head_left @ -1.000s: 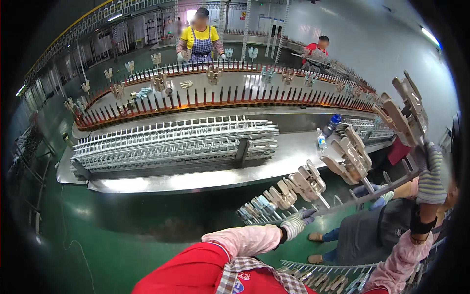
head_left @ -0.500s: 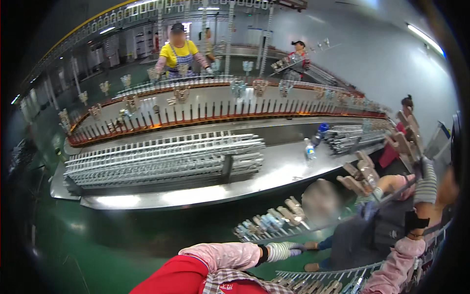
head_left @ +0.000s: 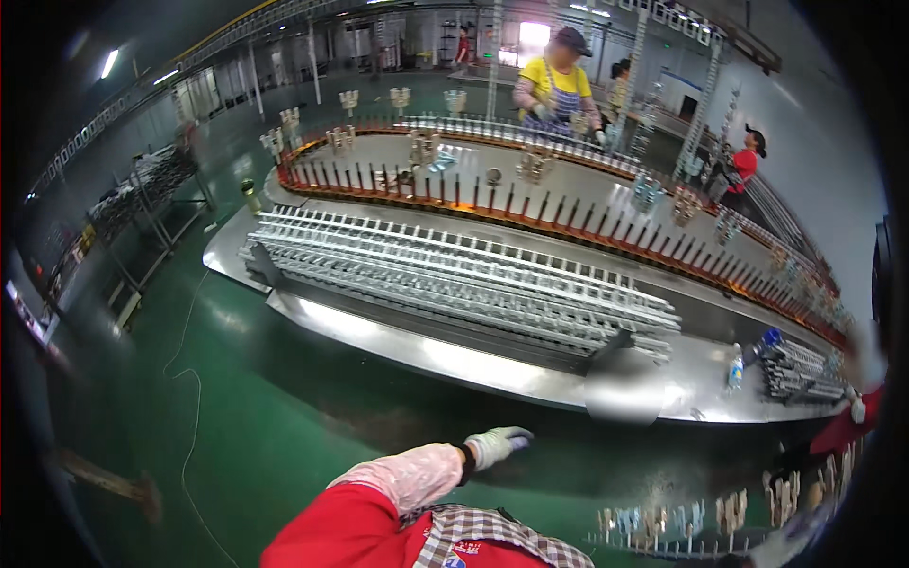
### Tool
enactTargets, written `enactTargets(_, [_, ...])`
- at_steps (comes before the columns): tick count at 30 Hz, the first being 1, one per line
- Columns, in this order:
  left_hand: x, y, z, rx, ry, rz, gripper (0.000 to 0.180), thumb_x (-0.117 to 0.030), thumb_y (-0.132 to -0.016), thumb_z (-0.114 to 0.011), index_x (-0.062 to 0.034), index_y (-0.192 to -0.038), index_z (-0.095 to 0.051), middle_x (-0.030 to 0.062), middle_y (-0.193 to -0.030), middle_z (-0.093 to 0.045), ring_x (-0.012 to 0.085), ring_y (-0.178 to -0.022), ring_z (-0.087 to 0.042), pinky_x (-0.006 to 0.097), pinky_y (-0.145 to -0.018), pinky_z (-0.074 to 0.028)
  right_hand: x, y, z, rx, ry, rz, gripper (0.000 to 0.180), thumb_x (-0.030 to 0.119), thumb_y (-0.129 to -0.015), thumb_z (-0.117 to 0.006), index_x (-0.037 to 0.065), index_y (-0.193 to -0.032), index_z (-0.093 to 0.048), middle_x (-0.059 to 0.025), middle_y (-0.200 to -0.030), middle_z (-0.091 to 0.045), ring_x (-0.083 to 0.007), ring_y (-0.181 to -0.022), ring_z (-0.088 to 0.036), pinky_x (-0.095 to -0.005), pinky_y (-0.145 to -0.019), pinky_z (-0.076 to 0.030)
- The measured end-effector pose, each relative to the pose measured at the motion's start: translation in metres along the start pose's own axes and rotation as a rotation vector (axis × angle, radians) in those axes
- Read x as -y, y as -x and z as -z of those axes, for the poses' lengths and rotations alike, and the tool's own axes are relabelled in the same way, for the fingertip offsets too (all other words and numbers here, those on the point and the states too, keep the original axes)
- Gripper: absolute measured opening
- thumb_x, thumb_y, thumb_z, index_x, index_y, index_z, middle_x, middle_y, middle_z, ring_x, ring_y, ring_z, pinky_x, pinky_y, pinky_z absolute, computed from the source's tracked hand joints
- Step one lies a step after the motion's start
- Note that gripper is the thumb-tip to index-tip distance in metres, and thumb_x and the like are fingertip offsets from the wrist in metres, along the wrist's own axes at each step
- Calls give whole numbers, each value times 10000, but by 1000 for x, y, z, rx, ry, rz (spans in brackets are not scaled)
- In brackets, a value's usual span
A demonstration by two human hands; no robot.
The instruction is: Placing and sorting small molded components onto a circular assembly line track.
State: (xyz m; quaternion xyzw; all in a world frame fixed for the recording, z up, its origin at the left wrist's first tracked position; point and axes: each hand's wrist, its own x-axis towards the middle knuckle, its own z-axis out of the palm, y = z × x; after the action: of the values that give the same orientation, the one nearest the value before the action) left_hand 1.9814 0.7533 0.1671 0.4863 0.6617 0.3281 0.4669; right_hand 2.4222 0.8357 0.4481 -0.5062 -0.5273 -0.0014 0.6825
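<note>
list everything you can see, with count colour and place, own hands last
people: at least four, clothes including yellow and red, beyond table
ceiling lights: at least two, white, top
pin-lined loop: one, orange-brown edged, centre back
part clusters: several, beige or light blue, around loop
metal table: one, silver, centre
rack stacks: two, silver-grey, table's middle and right end
bottles: two, clear and blue, table's right
loaded rack: one, beige and light-blue parts, lower right
cable: one, white, floor at left
left hand: one, pale glove, over green floor
right hand: seemingly one, pale, blurred, beside loaded rack
</note>
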Motion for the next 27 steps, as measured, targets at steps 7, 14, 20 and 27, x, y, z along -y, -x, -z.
enactTargets(7, [95, 110, 198, -366, 134, 188, 306, -178, -864, -477, -34, -1134, -496, 94, -1037, -577, 170, -983, -525, 259, -861, -388, 28, 221, -178, 688, 61, -153, 357, -28, -816, -416, 14, -1169, -454, -110, -1208, -446, -202, -1127, -408, -316, -976, -295])
enactTargets(14, [142, 194, 343, -648, 412, 260, 273, -145, -865, -466, -32, -1110, -509, 79, -1003, -584, 160, -948, -534, 270, -838, -407, 175, 328, -310, 957, -149, 285, 339, 19, -718, -569, 51, -1054, -539, -146, -1055, -546, -305, -974, -516, -370, -848, -405])
enactTargets(20, [167, 217, 452, -1007, 478, 10, 211, -103, -848, -489, -31, -1035, -554, 64, -916, -594, 144, -822, -550, 265, -793, -427, 247, 391, -386, 1168, -231, 369, 306, 73, -731, -584, 66, -1034, -545, -133, -1051, -552, -310, -958, -516, -383, -837, -401])
enactTargets(27, [131, 213, 629, -1426, 44, -66, 296, -255, -875, -463, -31, -1052, -540, 96, -1015, -572, 195, -959, -512, 286, -874, -367, 298, 444, -486, 1222, -318, 465, 323, 111, -713, -605, 77, -1027, -542, -129, -1034, -557, -323, -919, -530, -391, -794, -415])
